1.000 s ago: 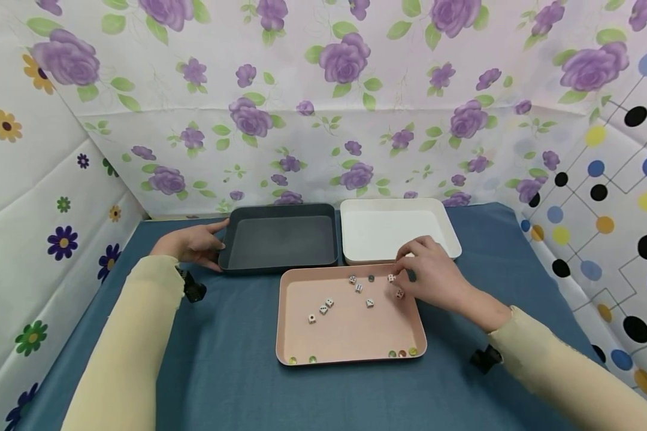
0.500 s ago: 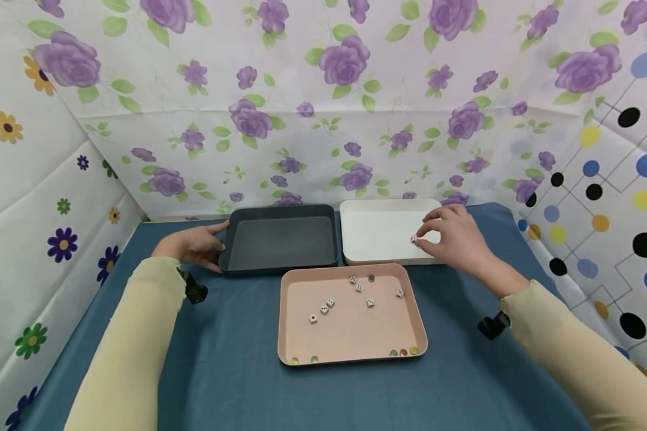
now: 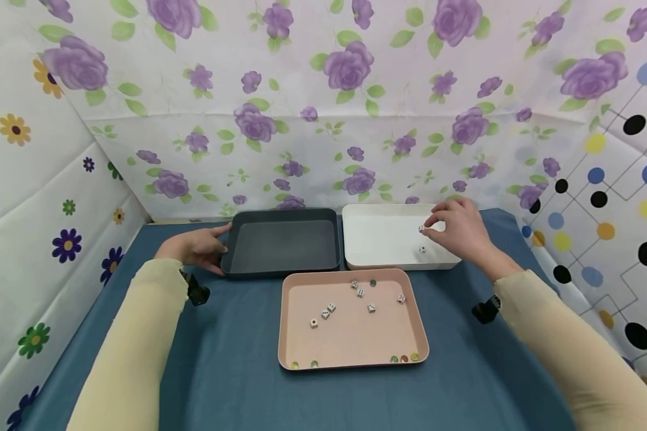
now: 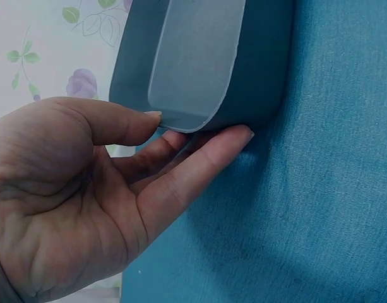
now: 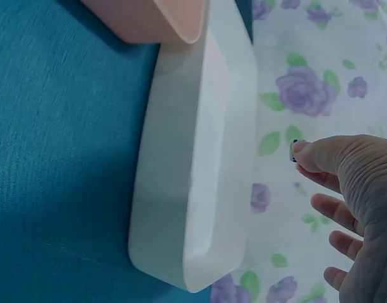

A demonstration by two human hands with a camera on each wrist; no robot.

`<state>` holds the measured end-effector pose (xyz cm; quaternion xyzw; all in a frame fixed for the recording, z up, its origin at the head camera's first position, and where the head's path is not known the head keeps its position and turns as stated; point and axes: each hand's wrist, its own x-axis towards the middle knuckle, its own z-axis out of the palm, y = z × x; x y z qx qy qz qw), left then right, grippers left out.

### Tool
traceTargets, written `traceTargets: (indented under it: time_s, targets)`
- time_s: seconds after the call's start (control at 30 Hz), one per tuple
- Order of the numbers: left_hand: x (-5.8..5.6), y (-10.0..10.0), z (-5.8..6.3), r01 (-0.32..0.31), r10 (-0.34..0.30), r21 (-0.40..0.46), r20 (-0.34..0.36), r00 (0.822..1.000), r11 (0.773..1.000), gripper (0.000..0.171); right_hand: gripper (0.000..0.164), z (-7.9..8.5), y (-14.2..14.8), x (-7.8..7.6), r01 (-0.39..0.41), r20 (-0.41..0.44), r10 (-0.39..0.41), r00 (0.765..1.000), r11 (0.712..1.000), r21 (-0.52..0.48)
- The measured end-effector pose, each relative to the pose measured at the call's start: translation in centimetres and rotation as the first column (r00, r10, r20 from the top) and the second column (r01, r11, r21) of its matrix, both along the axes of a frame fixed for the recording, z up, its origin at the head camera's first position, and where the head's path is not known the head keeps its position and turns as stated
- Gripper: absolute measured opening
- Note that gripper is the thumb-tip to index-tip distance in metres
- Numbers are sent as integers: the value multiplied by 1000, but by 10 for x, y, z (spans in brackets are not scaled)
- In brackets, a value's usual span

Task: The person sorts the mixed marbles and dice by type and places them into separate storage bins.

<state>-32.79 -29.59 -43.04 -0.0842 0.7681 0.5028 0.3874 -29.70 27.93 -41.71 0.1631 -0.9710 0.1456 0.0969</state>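
My right hand (image 3: 460,233) pinches a white die (image 3: 422,228) between thumb and index finger, over the right part of the white tray (image 3: 377,236). In the right wrist view, the other fingers are spread apart from the pinch. A second die (image 3: 423,249) shows within the white tray, below the held one. My left hand (image 3: 196,248) grips the left end of the dark grey tray (image 3: 286,242); the left wrist view has the thumb at the rim and the fingers along the outer wall.
In front is a pink tray (image 3: 350,347) with several dice scattered in its upper half. A dark glass piece (image 3: 373,283) lies near its back edge, and several coloured glass pieces (image 3: 404,358) lie along its front edge. A flowered sheet (image 3: 302,90) hangs behind the trays.
My right hand has gone from the pink tray to above the white tray, carrying a die out. One die now appears in the white tray. My left hand has stayed put.
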Motion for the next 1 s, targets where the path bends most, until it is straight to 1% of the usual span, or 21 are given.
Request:
traceTargets:
  time_s: [0.17,0.3,0.47,0.6,0.67,1.0]
  targets:
    - [2,1,4,8,-8,-19,-8,1000,1000,80,15,-11,0,-9,15,58,-16,998,1000,21]
    - [3,4,6,5,-5,-23,-9,1000,1000,81,14,-20,-3,-15,7,83,-10,996,999,35]
    - [4,3,5,-3,3,-26,-9,1000,1000,81,15,-29,-6,-22,-1,106,-4,994,999,49]
    - [2,2,3,-10,10,-25,-11,1000,1000,81,15,-34,-9,-26,1,131,-8,991,999,52]
    - [1,2,2,-23,23,-22,-6,1000,999,81,14,-36,-10,-28,4,141,-12,990,999,54]
    - [0,0,0,-29,29,-23,-7,1000,999,81,14,-47,-13,-34,-2,154,-8,988,998,68]
